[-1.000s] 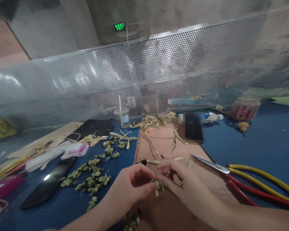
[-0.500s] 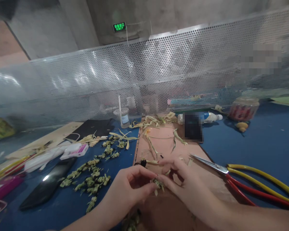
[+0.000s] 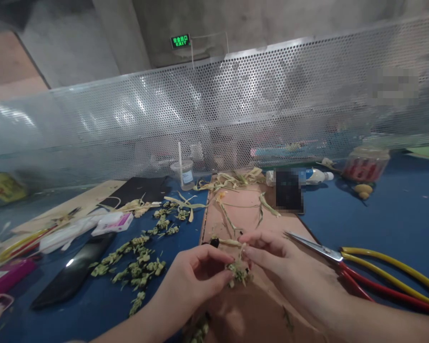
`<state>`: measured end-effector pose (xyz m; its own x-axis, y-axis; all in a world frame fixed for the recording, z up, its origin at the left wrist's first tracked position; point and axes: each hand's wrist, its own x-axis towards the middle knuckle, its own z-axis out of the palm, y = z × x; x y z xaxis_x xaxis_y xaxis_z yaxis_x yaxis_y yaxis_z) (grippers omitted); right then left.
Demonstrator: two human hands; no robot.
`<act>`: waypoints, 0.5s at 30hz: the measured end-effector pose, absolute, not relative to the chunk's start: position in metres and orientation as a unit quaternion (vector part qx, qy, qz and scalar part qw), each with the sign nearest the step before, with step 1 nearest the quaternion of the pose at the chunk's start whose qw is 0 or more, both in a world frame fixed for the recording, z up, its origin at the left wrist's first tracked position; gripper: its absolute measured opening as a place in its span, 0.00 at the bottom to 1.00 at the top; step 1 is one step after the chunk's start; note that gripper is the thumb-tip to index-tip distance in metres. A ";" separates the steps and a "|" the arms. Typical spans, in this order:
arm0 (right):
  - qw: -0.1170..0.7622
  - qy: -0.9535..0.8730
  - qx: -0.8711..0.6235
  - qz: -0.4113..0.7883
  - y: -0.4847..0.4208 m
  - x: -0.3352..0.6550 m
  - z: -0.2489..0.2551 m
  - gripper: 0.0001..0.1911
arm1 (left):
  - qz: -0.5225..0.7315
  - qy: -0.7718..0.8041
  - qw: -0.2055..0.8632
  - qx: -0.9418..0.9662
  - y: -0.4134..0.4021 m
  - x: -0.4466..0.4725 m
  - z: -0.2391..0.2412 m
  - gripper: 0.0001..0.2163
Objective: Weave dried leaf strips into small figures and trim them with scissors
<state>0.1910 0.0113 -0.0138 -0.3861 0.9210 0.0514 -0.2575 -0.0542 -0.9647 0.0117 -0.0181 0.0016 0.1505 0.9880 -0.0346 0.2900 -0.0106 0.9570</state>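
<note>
My left hand [image 3: 196,278] and right hand [image 3: 282,262] meet low in my view, near six o'clock, over the brown board [image 3: 236,314] that lies on the blue worktop [image 3: 379,209]. Both are pinched narrow, thumb and fingertips closed on a small green leaf knot [image 3: 239,273] held between them, just above the board. It looks feather-light, soft and springy. I judge it would unravel if the folds slipped, so the grip belongs on its body, with the loose strip ends left free. The scissors [image 3: 338,258] lie at three o'clock of my right hand, just beside it. Similar green pieces [image 3: 139,267] are scattered at nine o'clock, near a dark phone [image 3: 71,278].
</note>
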 end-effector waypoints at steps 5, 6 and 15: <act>0.427 -0.547 -0.341 0.634 0.013 0.189 -0.013 0.08 | 0.377 0.527 0.456 0.610 -0.018 0.010 0.002 0.07; 0.420 -0.566 -0.343 0.621 0.013 0.189 -0.012 0.08 | 0.378 0.524 0.456 0.612 -0.018 0.011 0.003 0.06; 0.409 -0.641 -0.312 0.569 0.010 0.195 -0.012 0.14 | 0.385 0.526 0.471 0.595 -0.019 0.016 0.009 0.06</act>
